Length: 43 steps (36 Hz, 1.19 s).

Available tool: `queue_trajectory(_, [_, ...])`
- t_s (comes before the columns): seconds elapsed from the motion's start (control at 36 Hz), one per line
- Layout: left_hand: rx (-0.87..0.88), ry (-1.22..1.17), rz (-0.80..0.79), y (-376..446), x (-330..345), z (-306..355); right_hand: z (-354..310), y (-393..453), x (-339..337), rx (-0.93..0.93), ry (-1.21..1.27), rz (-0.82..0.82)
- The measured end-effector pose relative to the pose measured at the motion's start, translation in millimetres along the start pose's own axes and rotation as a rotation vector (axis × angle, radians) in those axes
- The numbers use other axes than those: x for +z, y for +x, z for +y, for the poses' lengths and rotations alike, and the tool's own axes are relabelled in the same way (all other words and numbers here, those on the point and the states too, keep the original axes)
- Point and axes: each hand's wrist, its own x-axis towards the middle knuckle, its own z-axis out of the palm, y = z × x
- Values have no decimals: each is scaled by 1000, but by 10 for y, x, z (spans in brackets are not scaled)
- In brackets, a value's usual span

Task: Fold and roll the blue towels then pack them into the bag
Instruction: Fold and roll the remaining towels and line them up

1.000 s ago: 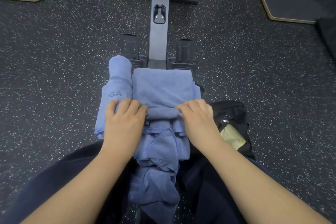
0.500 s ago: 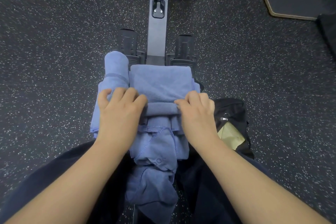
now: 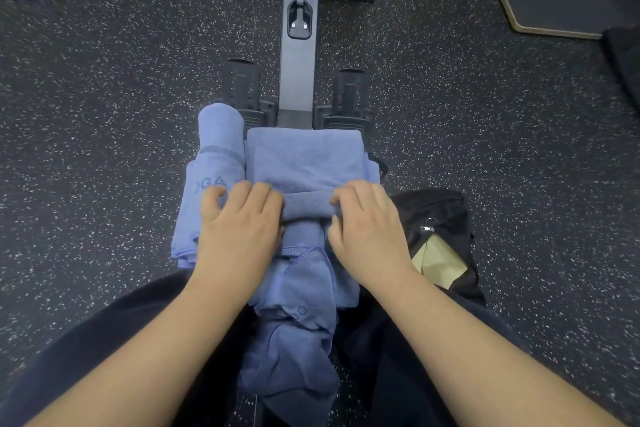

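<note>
Both hands curled on the roll (image 3: 306,205) at center of frame: left hand (image 3: 239,229) on its left end, right hand (image 3: 367,225) on its right end, a short stretch of roll bare between them. Long axis of roll running left to right across the frame, fingertips over its far side. Flat remainder of the towel (image 3: 304,156) lying just beyond the roll, toward the top of frame, so probably rolling goes away from the body, both hands equally near. Finished rolled towel (image 3: 218,135) lying lengthwise, touching at left. Loose towels (image 3: 294,340) hanging below. Bag (image 3: 440,218) open just right of the right hand.
</note>
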Motion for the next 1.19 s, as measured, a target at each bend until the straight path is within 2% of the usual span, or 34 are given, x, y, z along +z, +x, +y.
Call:
queue_trajectory(0.11, [-28, 28, -5, 1, 20, 13, 50, -8, 38, -16, -31, 14])
queue_trajectory(0.25, [-52, 32, 60, -14, 68, 21, 129, 22, 25, -32, 35, -12])
queue_trajectory(0.44, [-67, 36, 133, -1, 129, 5, 203, 32, -78, 35, 159, -77])
queue_trajectory(0.64, [-73, -13, 152, -9, 117, -36, 312, 26, -165, 39, 214, -118])
queue_trajectory(0.83, [-76, 19, 153, -13, 134, -43, 353, 30, -171, 105, 156, -29])
queue_trajectory(1.08, [-75, 15, 158, -6, 147, -48, 444, 20, -240, 159, 81, -22])
queue_trajectory(1.19, [-71, 31, 164, -10, 142, -51, 423, 21, -223, 126, 82, -7])
